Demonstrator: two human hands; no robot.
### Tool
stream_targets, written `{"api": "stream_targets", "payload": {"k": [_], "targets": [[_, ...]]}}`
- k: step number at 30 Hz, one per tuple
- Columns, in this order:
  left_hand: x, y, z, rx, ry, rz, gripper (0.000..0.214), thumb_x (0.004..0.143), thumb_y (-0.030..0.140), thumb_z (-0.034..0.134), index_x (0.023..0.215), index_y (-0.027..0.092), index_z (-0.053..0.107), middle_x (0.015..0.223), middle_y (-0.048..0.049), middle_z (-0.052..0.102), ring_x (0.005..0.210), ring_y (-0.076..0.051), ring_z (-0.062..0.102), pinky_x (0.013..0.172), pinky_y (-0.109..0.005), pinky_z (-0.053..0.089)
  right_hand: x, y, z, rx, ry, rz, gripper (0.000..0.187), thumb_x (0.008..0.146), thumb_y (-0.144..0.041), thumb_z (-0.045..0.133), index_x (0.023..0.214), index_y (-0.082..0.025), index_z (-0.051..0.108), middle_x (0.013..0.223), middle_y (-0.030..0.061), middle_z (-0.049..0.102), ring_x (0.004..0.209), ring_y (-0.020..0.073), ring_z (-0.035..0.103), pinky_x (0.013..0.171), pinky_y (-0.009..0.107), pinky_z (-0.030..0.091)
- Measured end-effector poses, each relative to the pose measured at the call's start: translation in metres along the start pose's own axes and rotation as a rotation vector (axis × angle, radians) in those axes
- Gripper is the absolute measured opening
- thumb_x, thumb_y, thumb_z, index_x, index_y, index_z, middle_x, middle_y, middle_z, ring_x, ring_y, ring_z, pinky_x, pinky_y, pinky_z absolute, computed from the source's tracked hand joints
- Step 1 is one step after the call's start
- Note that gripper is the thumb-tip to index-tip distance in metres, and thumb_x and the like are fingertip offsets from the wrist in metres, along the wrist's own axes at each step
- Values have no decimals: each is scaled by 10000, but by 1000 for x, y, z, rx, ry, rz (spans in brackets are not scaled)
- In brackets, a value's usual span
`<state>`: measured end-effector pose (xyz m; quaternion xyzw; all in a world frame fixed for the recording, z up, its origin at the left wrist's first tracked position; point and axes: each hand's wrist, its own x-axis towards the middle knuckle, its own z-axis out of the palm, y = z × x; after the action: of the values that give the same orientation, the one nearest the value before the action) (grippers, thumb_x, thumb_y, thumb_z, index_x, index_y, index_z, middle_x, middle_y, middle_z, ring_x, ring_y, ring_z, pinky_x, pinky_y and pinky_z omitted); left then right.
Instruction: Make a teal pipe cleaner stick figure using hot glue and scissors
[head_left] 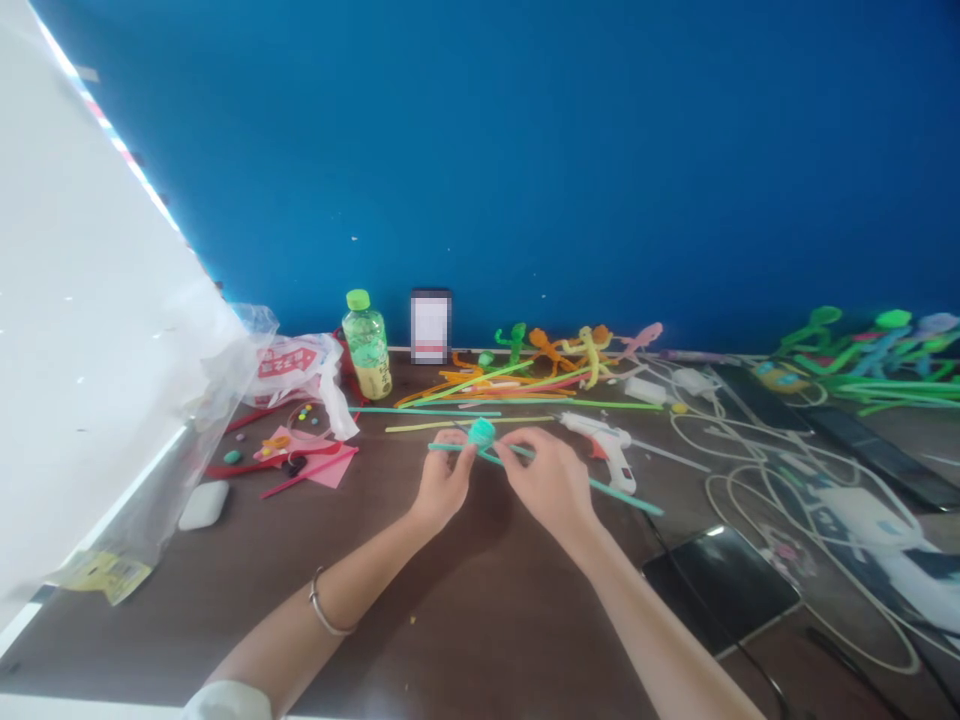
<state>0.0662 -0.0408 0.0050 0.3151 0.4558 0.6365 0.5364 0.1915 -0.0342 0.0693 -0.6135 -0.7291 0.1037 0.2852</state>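
Observation:
Between my two hands, just above the dark table, is a teal pipe cleaner [626,497] with a small coiled teal ball [481,433] at its middle. My left hand [444,480] pinches it at the ball's left side, and a short end sticks out past the fingers. With thumb and fingertips together, my right hand [547,475] grips it just right of the ball. The long end slants out to the right beyond that hand. Behind them lie a straight teal pipe cleaner [427,411] and a yellow one [412,428]. A white glue gun [611,450] rests beside my right hand.
A drink bottle [367,350] and a phone [430,328] stand at the back. Several pipe-cleaner figures [551,350] lean near the blue wall. White cables [720,490] and a black tablet [721,585] lie right; a plastic bag [292,370] and white case [204,505] left.

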Motion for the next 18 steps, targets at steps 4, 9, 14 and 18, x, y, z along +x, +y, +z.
{"api": "stream_targets", "payload": {"k": [4,9,14,18], "targets": [[0,0,-3,145,-9,190,244,704,381,631,646,155,560,773,-37,529,661,-111,495,609,-222,388,-17,-12,12,112,79,-25,143,778,-290,491,766,-227,619,804,16,677,716,174,630,594,249,432],[0,0,-3,80,-22,90,310,733,441,580,630,153,527,571,21,458,550,-87,443,564,-209,373,-34,-10,30,58,141,-209,183,832,-243,452,852,-216,631,834,23,655,703,137,622,578,217,418],[1,-3,-2,-172,-45,-110,387,659,479,641,557,137,493,543,31,446,520,-62,440,563,-195,397,-42,2,38,-119,161,-382,274,843,-154,423,959,-238,656,801,20,649,635,123,598,587,232,400],[3,-4,-4,-359,-91,-277,388,615,444,700,539,126,491,540,20,471,517,-54,457,591,-203,431,-41,11,39,-195,186,-463,344,825,-93,416,997,-266,658,821,20,648,671,135,592,607,244,403]]}}
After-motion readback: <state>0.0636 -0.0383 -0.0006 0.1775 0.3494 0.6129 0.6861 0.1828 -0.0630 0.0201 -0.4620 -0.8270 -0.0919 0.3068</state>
